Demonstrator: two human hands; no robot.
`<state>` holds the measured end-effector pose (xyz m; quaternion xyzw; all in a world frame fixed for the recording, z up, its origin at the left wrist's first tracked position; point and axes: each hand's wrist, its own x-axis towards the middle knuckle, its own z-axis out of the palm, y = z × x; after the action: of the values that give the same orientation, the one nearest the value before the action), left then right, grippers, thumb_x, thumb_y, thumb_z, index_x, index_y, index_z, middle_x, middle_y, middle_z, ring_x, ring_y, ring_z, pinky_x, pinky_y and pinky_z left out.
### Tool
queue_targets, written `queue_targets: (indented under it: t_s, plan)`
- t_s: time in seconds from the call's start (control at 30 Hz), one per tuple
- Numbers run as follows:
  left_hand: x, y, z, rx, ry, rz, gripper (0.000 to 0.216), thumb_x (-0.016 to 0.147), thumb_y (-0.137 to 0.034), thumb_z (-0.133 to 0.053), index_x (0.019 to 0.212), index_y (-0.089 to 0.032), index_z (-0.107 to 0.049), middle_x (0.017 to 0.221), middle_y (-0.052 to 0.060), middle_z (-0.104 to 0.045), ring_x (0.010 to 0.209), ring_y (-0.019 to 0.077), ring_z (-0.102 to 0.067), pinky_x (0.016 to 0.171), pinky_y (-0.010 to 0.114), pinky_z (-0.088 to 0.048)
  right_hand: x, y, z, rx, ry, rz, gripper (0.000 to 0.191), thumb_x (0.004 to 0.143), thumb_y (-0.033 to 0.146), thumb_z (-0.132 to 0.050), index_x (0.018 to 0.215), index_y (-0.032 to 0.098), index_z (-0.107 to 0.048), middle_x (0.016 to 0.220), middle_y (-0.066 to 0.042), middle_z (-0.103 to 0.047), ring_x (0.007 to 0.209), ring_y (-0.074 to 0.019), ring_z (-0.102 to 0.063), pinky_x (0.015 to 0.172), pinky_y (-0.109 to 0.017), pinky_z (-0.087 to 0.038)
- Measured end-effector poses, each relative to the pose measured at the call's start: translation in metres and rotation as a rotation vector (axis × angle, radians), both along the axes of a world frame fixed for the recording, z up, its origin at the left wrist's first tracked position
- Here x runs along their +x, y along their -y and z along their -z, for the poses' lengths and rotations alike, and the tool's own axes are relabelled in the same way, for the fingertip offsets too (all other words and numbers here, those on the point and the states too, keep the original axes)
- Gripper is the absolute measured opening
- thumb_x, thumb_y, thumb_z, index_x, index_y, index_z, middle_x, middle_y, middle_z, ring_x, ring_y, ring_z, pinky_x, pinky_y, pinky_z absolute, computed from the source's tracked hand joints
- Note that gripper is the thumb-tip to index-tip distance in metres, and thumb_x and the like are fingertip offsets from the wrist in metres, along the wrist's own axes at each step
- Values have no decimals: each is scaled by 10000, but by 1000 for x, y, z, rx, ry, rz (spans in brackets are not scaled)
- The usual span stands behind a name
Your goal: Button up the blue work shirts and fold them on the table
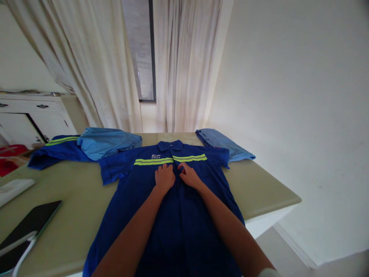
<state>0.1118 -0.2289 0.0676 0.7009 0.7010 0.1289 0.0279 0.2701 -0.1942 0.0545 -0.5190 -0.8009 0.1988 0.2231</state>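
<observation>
A pale wall (288, 96) fills the right side of the room, and cream curtains (95, 65) hang beyond the far edge of the olive-coloured worktop (77, 215). A white cabinet (31, 107) stands at the far left. On the worktop, a dark blue short-sleeved shirt (179, 223) lies front up, collar (170, 145) away from the person and lower part towards them. Just beyond its left sleeve sits a light blue garment (108, 142) against a dark blue one with a yellow band (63, 154); another light blue garment (225, 145) lies by the opposite sleeve. A black tablet (31, 221) rests near the left edge, a white cable (33, 237) crossing it.

Both hands are at the shirt's front opening, just below the yellow reflective stripe (152, 161). The left hand (165, 177) has its fingers bent; the right hand (189, 176) is half curled. I cannot tell whether either grips the cloth. Smallest is the white lettering (156, 156) on the chest.
</observation>
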Motion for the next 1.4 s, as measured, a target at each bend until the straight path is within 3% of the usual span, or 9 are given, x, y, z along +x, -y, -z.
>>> queue_targets:
  t_s: [0.2,0.4,0.57,0.73,0.93,1.07,1.23,1.4]
  plan:
    - [-9,-7,22,71,187,177,370,1014,-204,-404,1207,-235,-718,1288,82,-666,1195,240,-573,1010,391,-454,4,-3,3,1,-15,-4,247,872,115,-517,969,201,-727,896,-14,-740,831,-164,-659,780,-245,-451]
    - [-13,-11,23,55,231,193,295,999,-358,-523,1108,-218,-758,1220,62,-707,1135,238,-606,993,366,-462,5,-2,8,64,-38,-51,127,851,189,-692,967,183,-746,915,-21,-729,829,-162,-650,779,-250,-468]
    - [-13,-12,27,36,230,126,258,956,-317,-565,1093,-214,-757,1206,75,-710,1121,245,-615,991,353,-461,9,-3,12,85,-54,-149,309,736,227,-858,1021,175,-752,932,-20,-687,795,-158,-623,784,-270,-476]
    - [-7,-26,26,3,251,8,405,951,-283,-513,1328,-256,-658,1409,86,-621,1274,272,-570,1048,411,-444,0,0,12,137,-5,-100,219,880,283,-718,1081,200,-737,1040,-47,-689,913,-181,-648,858,-288,-475]
    - [13,-46,18,-9,310,-227,400,1001,-384,-418,1234,-228,-704,1350,168,-644,1251,374,-586,979,540,-455,-18,-3,2,63,164,122,323,993,335,-530,1291,273,-637,1202,-75,-703,1095,-242,-674,918,-349,-484]
    - [17,-42,20,40,334,-212,349,986,-312,-453,1246,-275,-685,1356,113,-658,1283,336,-565,1021,526,-417,-28,-16,-6,-16,281,177,330,970,385,-570,1273,275,-637,1223,-95,-719,1123,-286,-684,905,-381,-505]
    - [7,-44,18,26,367,-181,352,972,-223,-424,1174,-297,-703,1343,55,-692,1242,274,-616,984,463,-440,-39,-23,-8,50,302,232,275,999,391,-550,1202,234,-647,1186,-112,-730,1094,-282,-704,882,-371,-525]
    - [-1,-43,12,-34,361,-197,324,947,-249,-436,973,-260,-759,1160,89,-762,1087,320,-686,918,517,-457,-49,-12,-12,3,409,183,318,1038,396,-494,1200,186,-669,1191,-194,-719,1136,-321,-698,900,-403,-534]
